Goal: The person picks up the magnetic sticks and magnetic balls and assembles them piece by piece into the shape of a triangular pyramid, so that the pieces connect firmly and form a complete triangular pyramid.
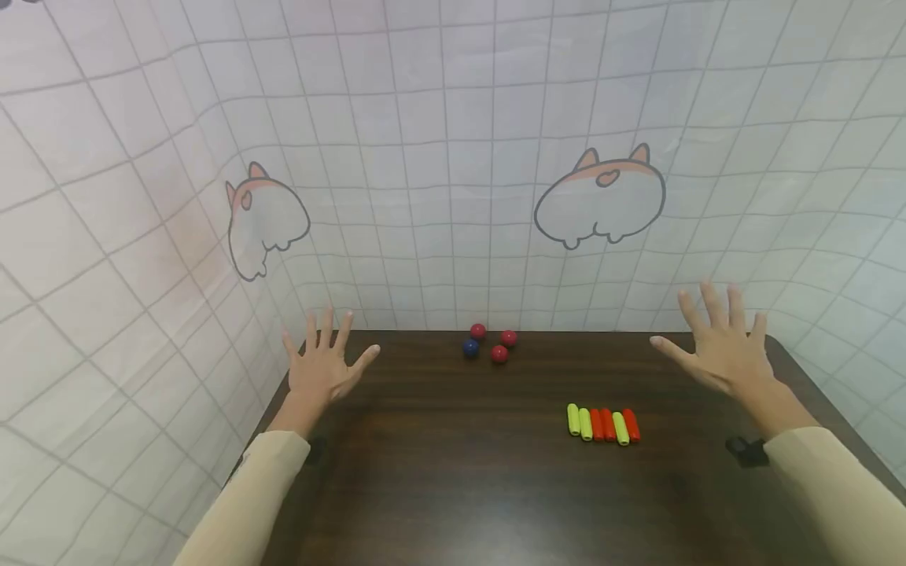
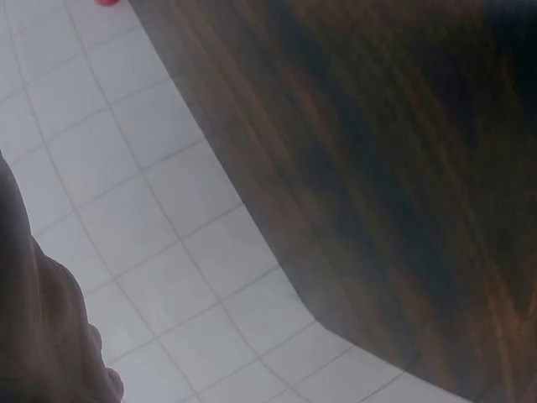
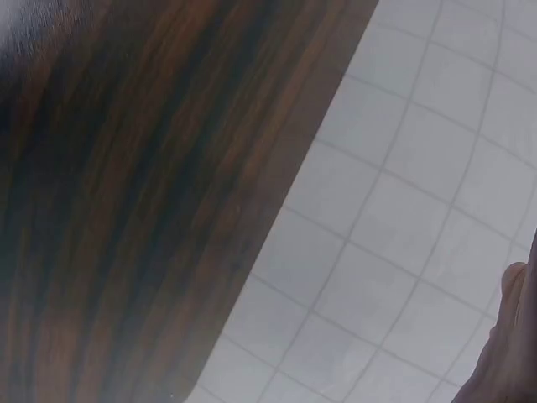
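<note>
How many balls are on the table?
4: blue ball leftmost, back red ball, front red ball, right red ball, all near the far edge of the table.

Head view looks down; nearer wrist views seemingly share tabletop [image 1: 453, 472].

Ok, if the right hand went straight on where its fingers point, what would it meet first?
The right hand would probably meet the white grid-patterned sheet behind the wood-grain table; the red and yellow-green tubes lie left of its line. The gap's depth is unclear.

Beige sleeves [image 1: 244, 499], black wrist cameras [image 1: 747, 452]
</note>
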Available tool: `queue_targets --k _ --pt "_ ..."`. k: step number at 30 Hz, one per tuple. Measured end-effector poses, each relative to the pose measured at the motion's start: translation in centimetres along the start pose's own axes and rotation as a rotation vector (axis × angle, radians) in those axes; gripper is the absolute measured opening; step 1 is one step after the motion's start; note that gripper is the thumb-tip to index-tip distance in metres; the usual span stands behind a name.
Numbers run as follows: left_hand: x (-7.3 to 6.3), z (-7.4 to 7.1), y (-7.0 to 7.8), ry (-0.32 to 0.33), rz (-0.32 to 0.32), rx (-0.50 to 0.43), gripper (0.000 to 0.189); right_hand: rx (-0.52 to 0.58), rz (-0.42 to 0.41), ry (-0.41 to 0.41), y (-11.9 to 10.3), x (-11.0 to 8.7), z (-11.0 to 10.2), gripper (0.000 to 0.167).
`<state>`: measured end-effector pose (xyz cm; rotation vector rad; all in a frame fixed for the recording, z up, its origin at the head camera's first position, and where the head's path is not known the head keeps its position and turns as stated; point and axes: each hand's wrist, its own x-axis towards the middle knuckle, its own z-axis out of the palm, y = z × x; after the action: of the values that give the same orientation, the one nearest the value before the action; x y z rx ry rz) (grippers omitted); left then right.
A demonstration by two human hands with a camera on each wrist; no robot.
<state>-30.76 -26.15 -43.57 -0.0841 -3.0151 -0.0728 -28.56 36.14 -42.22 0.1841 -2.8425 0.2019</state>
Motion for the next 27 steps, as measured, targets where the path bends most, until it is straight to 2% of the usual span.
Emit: queue_targets --k 12,18,23,27 --pt "-3.2 3.2 1.1 -0.034 -0.008 -0.077 0.096 0.063 0.022 0.007 -0.4 -3.8 0.9 0.091" --pt "-4.7 4.6 2.4 -0.067 -0.033 -0.154 0.094 0.137 0.049 0.003 -1.0 -5.8 1.6 0.089" --pt "-5.3 5.0 3.9 -0.071 -0.057 -0.254 0.091 0.231 0.084 -0.002 -2.0 -7.0 2.2 0.086" --pt "-5.5 4.8 4.9 -0.055 -0.062 -0.327 0.089 0.306 0.103 0.027 -2.7 -7.6 2.7 0.082"
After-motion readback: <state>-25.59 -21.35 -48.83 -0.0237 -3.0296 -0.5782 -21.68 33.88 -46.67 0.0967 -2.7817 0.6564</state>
